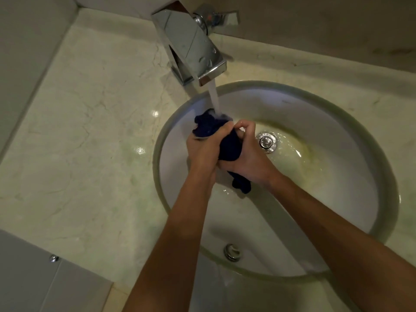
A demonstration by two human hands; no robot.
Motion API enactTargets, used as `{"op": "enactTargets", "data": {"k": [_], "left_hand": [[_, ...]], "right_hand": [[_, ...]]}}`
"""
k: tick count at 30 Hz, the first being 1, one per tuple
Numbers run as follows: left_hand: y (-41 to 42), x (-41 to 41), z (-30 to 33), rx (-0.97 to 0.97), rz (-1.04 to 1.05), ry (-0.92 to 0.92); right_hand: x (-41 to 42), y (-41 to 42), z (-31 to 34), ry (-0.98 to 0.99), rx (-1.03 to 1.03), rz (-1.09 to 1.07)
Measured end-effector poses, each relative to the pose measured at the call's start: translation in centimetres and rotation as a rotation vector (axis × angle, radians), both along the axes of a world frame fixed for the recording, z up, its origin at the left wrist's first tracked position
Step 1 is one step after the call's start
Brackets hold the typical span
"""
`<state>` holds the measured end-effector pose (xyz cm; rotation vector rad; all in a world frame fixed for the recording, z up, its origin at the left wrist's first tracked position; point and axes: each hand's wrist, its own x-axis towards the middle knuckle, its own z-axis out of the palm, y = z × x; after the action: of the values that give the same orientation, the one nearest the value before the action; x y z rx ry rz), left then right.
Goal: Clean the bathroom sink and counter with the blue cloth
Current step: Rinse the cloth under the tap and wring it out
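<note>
— Where's the blue cloth (227, 143)?

— Bunched lengthwise between both fists over the sink (337, 122). Left hand (203, 149) grips the far end under the tap's stream (213, 97); right hand (247, 154) clutches the near, dangling end.

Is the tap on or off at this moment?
On. A stream of water runs from the spout of the tap onto the blue cloth, which both hands grip over the sink.

Dim warm light; plain beige walls (315, 23) meet at corner; grey cabinet door (27, 273) lower left.
</note>
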<state>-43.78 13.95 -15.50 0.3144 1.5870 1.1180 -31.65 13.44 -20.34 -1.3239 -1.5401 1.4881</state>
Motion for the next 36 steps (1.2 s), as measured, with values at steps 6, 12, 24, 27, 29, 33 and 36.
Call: {"op": "enactTargets", "data": {"k": [6, 12, 24, 27, 29, 33, 36], "left_hand": [[0.1, -0.7, 0.3, 0.151, 0.059, 0.034], [0.0, -1.6, 2.3, 0.196, 0.069, 0.076], [0.6, -1.8, 5.1, 0.039, -0.158, 0.357], [0.5, -1.3, 5.9, -0.012, -0.089, 0.306], [0.4, -1.1, 6.6, -0.041, -0.057, 0.288], [-0.1, -0.9, 7.1, -0.053, -0.055, 0.233], [-0.5, -0.9, 7.0, -0.062, -0.112, 0.159]], "right_hand": [[-0.2, 0.8, -1.5, -0.119, -0.074, 0.167], [-2.4, 5.6, 0.1, -0.307, 0.065, 0.244], [-1.7, 6.3, 5.2, -0.455, -0.576, -0.017], [-0.8, 4.8, 6.2, -0.613, -0.621, -0.063], [-0.6, 4.0, 7.7, -0.311, -0.88, -0.248], [-1.7, 3.0, 8.1, 0.591, -1.421, -0.596], [-3.7, 3.4, 7.8, 0.771, -1.305, -0.46]]}}
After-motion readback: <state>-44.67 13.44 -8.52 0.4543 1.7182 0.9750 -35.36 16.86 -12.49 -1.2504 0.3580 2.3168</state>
